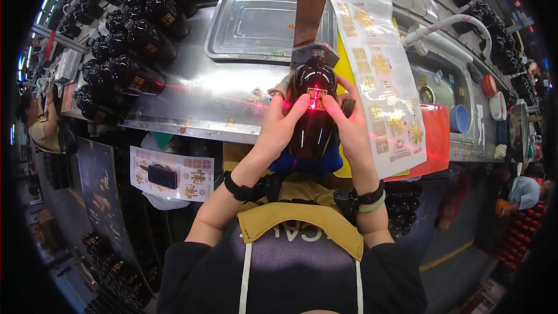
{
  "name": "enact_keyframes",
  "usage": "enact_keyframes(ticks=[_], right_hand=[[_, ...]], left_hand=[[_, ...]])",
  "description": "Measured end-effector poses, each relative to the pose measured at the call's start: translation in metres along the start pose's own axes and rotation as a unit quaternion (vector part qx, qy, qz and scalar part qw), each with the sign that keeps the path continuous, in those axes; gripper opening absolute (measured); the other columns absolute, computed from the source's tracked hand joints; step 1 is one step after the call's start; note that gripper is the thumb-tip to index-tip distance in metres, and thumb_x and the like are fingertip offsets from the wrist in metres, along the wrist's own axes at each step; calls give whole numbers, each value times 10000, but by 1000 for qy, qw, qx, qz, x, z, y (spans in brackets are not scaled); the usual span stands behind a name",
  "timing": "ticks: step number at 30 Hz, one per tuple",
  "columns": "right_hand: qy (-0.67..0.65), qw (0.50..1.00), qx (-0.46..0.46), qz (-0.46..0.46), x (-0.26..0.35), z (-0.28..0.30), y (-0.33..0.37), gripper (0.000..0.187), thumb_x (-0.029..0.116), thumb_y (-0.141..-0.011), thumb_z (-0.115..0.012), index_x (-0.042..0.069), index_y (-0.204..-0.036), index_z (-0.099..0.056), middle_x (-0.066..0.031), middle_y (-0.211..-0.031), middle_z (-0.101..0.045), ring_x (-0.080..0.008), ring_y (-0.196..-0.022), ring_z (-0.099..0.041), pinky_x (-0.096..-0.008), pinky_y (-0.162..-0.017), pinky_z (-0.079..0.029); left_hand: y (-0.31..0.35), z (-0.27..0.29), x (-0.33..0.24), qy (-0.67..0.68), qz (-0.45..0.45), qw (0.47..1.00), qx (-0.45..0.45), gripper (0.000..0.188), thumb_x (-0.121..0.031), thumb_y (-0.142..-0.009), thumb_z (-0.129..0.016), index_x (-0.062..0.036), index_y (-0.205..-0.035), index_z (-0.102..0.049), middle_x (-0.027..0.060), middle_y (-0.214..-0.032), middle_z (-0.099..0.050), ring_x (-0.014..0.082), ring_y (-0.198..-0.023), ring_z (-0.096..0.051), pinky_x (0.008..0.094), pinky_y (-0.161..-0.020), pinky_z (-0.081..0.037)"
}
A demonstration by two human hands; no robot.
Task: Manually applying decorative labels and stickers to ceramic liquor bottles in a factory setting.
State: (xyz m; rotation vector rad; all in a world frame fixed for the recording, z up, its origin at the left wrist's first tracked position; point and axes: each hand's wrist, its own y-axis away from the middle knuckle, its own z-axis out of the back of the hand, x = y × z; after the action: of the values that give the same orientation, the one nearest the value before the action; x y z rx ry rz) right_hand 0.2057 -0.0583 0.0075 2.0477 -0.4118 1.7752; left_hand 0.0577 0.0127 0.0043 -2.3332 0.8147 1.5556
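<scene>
A glossy dark bottle (313,136) lies between my hands, its neck pointing away from me toward a grey metal block (314,54). My left hand (281,122) grips the bottle's left side, and my right hand (352,125) grips its right side. Both thumbs press at the edges of a small gold label (317,99) on the bottle. Red laser light falls across the label and shines on my fingers. Something small and dark (348,108) shows by my right fingers; its kind is unclear. Blue material (283,163) shows beneath the bottle.
Several dark bottles (152,43) crowd the bench's left end. Behind my hands is a metal tray (250,53). Right of them lies a sheet of gold stickers (388,122), then a sink with a blue cup (458,119). A phone-like black object (162,177) rests on another sheet, lower left.
</scene>
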Motion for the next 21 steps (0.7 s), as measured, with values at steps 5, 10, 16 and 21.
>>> enact_keyframes(ticks=[5, 10, 16, 21], right_hand=[[-44, 998, -50, 5, 9, 11, 6, 436, 99, -1008, -659, 10, -1411, -517, 41, -920, -508, -44, -824, -457, -185, -760, -392], [88, 992, -25, 83, 33, 2, 45, 228, 46, -995, -638, 3, -1219, -643, -33, -1010, -650, -73, -822, -556, -212, -752, -458], [157, 982, -30, 97, 20, -2, 44, 180, 45, -937, -715, -12, -1108, -707, -75, -961, -701, -115, -803, -622, -259, -705, -484], [162, 979, -32, 122, 18, -3, 44, 166, 44, -932, -716, -13, -1088, -711, -79, -943, -697, -132, -781, -617, -272, -694, -480]], left_hand=[[0, 2, -4, 32, 3, 999, -3, 566, -177, -1085, -544, 1, -1572, -319, 112, -1465, -528, 169, -1317, -529, 334, -1112, -436], [0, 5, -4, -13, -7, 999, 30, 605, -161, -1065, -586, 5, -1578, -312, 115, -1470, -524, 170, -1331, -509, 333, -1135, -403], [-1, 3, -3, -17, -27, 999, 32, 597, -151, -1054, -600, 15, -1561, -333, 116, -1443, -538, 163, -1305, -521, 322, -1117, -415], [1, 2, -3, -8, -33, 999, 29, 587, -151, -1053, -601, 21, -1552, -344, 111, -1431, -544, 162, -1287, -529, 320, -1108, -421]])
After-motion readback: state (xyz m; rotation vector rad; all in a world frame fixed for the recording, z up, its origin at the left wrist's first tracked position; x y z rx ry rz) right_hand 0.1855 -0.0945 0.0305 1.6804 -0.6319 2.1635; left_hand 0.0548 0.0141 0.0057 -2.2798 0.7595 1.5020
